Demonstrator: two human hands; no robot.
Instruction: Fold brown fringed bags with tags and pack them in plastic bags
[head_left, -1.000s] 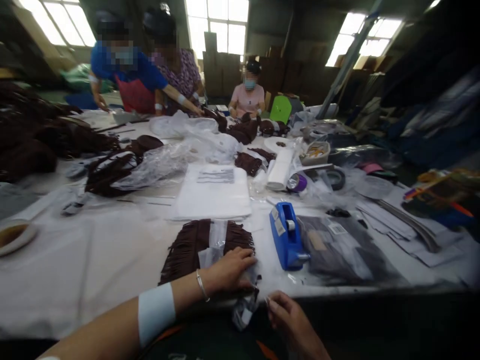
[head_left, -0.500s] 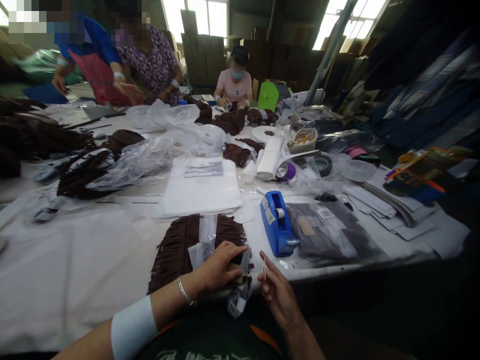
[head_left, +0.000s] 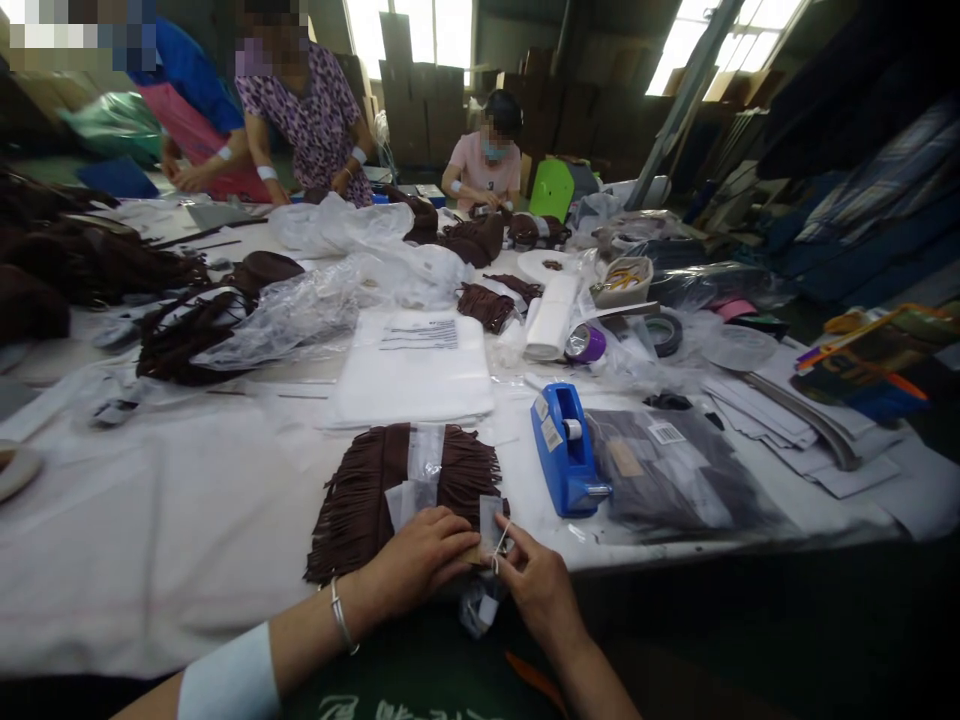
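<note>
A dark brown fringed bag (head_left: pixel 367 490) lies at the table's front edge, with a clear band wrapped round it. Over its near right corner, my left hand (head_left: pixel 427 550) is closed on a small brown paper tag (head_left: pixel 474 554), mostly covered by the fingers. My right hand (head_left: pixel 541 578) pinches a thin white string (head_left: pixel 501 540) between thumb and forefinger, right beside the tag. A translucent strip (head_left: pixel 490 520) stands up between the two hands. Below them, a small clear plastic packet (head_left: pixel 477 608) with a white label hangs at the table edge.
A blue tape dispenser (head_left: pixel 568 450) stands right of the bag, beside a bagged dark item (head_left: pixel 675 470) with a barcode. Behind lies a stack of printed plastic bags (head_left: pixel 412 375). Three co-workers, including a person in pink (head_left: pixel 487 165), are at the table's far side.
My right hand has moved left with the string, up to the tag. My left hand has shifted slightly left and its fingers lie lower. The co-workers' arms have moved.
</note>
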